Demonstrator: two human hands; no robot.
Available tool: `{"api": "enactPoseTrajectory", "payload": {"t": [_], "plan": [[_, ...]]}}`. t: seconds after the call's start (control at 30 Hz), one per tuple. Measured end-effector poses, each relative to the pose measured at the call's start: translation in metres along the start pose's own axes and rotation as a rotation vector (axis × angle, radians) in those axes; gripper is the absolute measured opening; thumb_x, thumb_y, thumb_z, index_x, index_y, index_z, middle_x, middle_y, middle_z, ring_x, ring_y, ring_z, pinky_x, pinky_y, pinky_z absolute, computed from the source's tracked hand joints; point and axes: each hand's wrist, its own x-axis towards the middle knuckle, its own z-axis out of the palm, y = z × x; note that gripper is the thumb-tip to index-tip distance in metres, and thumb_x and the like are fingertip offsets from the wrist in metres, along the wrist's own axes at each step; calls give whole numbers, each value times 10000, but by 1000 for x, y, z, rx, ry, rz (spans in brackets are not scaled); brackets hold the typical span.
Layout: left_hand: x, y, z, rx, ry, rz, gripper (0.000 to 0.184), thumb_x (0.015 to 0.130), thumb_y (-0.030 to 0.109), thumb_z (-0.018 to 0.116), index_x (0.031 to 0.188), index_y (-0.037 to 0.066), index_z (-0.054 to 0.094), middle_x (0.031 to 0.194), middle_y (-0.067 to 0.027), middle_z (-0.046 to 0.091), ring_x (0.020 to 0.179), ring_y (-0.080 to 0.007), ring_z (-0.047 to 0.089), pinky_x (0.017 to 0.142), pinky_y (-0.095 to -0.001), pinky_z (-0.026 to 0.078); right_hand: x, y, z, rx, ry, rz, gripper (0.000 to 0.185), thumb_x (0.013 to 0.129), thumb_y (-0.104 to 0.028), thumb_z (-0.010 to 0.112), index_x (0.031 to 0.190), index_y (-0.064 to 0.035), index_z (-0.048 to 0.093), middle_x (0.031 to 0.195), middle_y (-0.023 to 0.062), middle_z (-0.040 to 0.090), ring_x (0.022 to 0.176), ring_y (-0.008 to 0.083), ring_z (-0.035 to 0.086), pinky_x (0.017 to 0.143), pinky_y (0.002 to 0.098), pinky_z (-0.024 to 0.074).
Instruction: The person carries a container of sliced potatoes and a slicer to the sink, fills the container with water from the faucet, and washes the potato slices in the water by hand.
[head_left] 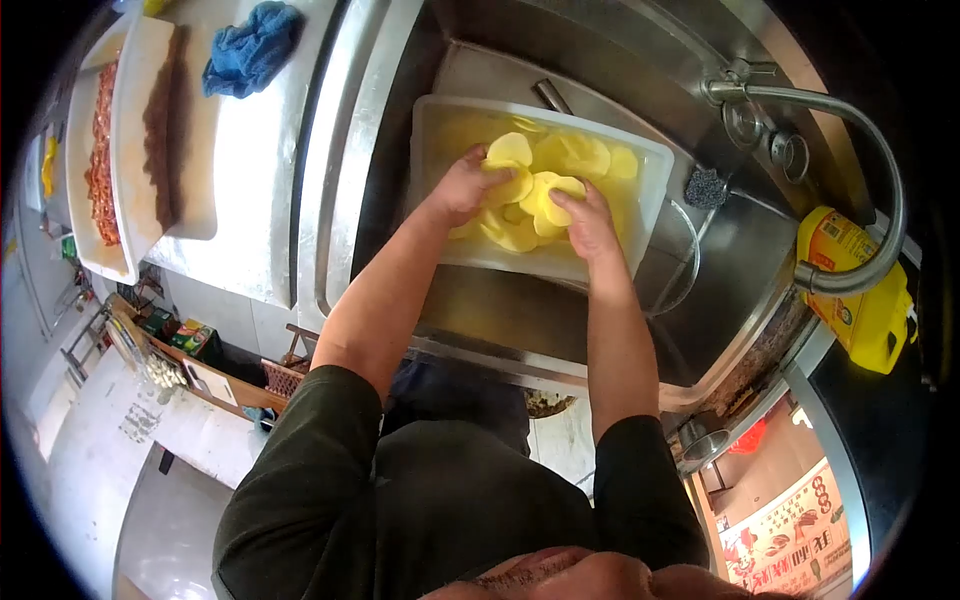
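Note:
A white plastic tub (pixel 655 185) stands in the steel sink, with yellowish water and many thin, pale yellow slices, which look like potato slices (pixel 510 232), inside it. My left hand (pixel 465 186) is over the tub's left part, its thumb and fingers closed on a few slices. On the right, my right hand (pixel 590 222) grips several more slices, thumb on top. The two held bunches are close together in the middle of the tub. Other slices lie in the water around them. My fingertips are partly hidden behind the slices.
A curved tap (pixel 880 130) and a yellow jug (pixel 850 290) are at the sink's right. A dark scrubber (pixel 706 188) lies behind the tub. On the left steel counter (pixel 250 190) are a blue cloth (pixel 250 48) and a white tray (pixel 125 150) of reddish food.

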Motion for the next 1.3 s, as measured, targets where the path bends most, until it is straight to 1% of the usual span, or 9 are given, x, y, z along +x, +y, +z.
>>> {"api": "enactPoseTrajectory", "payload": {"t": [0.17,0.27,0.37,0.57,0.77,0.87,0.93,1.13,1.3], "plan": [[-6,-6,10,42,-42,-11,456,917,195,648,1293,-12,493,1177,-122,606,1041,-213,616,855,-342,533,-10,1,-16,-153,175,-79,398,881,-115,698,1227,38,573,1156,112,635,1065,198,605,908,338,487],[-9,-3,15,-91,-29,-79,458,943,210,590,1327,-12,476,1205,-112,600,1068,-217,605,853,-347,531,-22,-2,-7,32,284,-109,431,891,-115,671,1274,32,540,1187,103,618,1086,194,591,892,341,493],[-10,-16,15,-79,-44,-79,459,947,197,565,1342,-14,466,1220,-111,596,1074,-225,601,850,-350,531,-34,-2,-9,181,30,-91,470,896,-84,636,1335,2,491,1214,88,598,1122,198,568,883,358,496],[-8,-39,7,-20,-164,-23,500,898,131,648,1337,-24,465,1194,-130,606,1024,-235,621,850,-354,532,-54,-6,2,-45,77,11,530,895,-76,632,1389,-49,441,1183,61,586,1064,206,581,839,377,501],[-26,-17,12,119,-113,-31,533,905,206,676,1344,-12,467,1214,-134,614,1069,-227,616,864,-356,531,-51,9,-6,-175,191,-151,392,907,-227,680,1214,-21,548,1064,46,616,920,163,604,731,293,488],[-20,-27,4,90,-116,9,524,914,210,654,1353,-2,462,1248,-139,600,1097,-238,613,871,-369,537,-39,19,-27,-454,367,-8,358,896,-259,696,1128,-16,572,1020,55,621,907,147,594,694,279,471],[-28,-12,6,56,-67,-141,514,913,185,634,1362,9,456,1254,-139,593,1105,-250,612,878,-379,541,-33,22,-25,-364,372,52,384,892,-256,696,1171,-28,563,1037,47,621,901,153,596,683,284,467],[-27,-25,2,29,-143,-151,486,884,76,559,1358,37,461,1250,-120,586,1098,-251,618,925,-396,526,-57,10,22,-13,84,80,459,903,-174,673,1330,-114,516,1160,13,609,962,133,612,767,302,498],[-19,-23,-9,204,-210,-100,458,910,184,632,1311,-2,514,1157,-116,635,1040,-217,628,811,-353,539,-47,23,9,-52,136,38,455,895,-151,688,1317,-128,519,1165,8,609,961,134,613,721,290,503]]}}
